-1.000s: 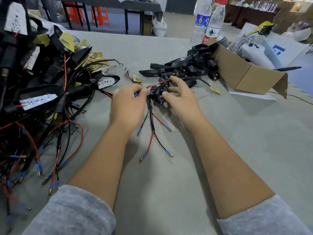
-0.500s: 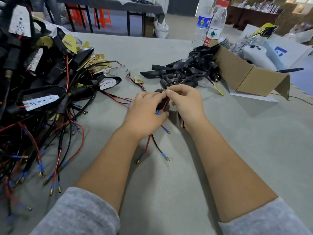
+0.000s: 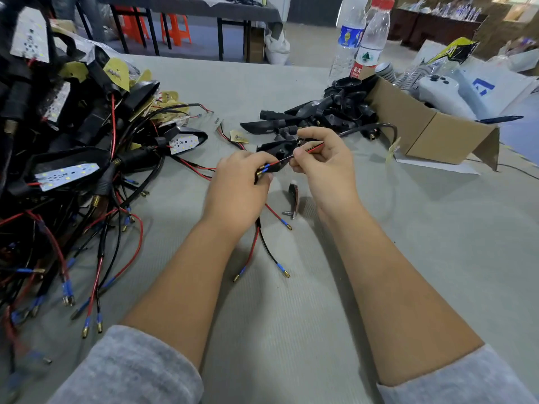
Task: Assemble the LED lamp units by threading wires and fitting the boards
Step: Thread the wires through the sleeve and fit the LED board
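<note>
Left hand (image 3: 237, 188) grips black lamp housing (image 3: 274, 150) above the worktop (image 3: 408, 243). Right hand (image 3: 323, 161) pinches red/black wire pair (image 3: 303, 150), apparently feeding into the housing; entry point obscured.

The left hand (image 3: 237, 189) is covering the near end of the black housing (image 3: 274, 150) and whatever its fingers are pinching there, so only the blue-sleeved wire tips (image 3: 264, 169) are showing past the knuckles. The right hand (image 3: 323, 164) is hiding its own fingertips and the stretch of red and black wire (image 3: 309, 148) running through them, so where that wire is entering the housing cannot be told. The pile of wired lamp units (image 3: 73, 147) is running off the left edge and blurring toward the bottom corner, the bottle labels (image 3: 366, 58) are staying too small to read, and both grey sleeves (image 3: 128, 371) are being cut by the bottom edge.
</note>
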